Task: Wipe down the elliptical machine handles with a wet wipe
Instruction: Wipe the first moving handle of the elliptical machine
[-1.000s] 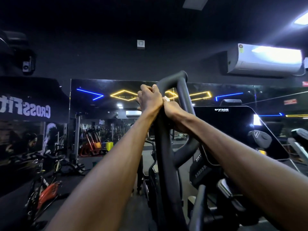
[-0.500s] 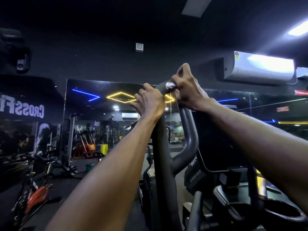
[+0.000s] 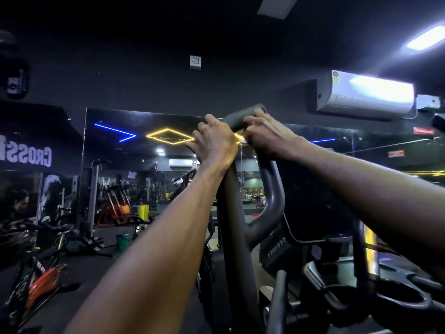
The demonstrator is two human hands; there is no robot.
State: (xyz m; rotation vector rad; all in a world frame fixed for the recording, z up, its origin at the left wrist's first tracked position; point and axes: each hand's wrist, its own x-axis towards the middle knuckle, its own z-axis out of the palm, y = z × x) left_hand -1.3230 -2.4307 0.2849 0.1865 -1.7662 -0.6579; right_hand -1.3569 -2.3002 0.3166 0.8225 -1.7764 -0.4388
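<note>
Elliptical handle (image 3: 237,189), both hands gripping top, wipe (image 3: 243,141) under right hand (image 3: 267,136)

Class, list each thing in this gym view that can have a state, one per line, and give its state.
left hand: grips the handle
right hand: curled on the handle's top bend
wet wipe: bunched under the right hand, only a sliver showing
handle: upright, held
ceiling light: on
air conditioner: cannot tell if running

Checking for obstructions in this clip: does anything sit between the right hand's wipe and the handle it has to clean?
Nothing visible does. The right hand grips the handle at its top bend, with the wipe peeking out beneath the fingers. The left hand holds the same handle just left of it.
</note>
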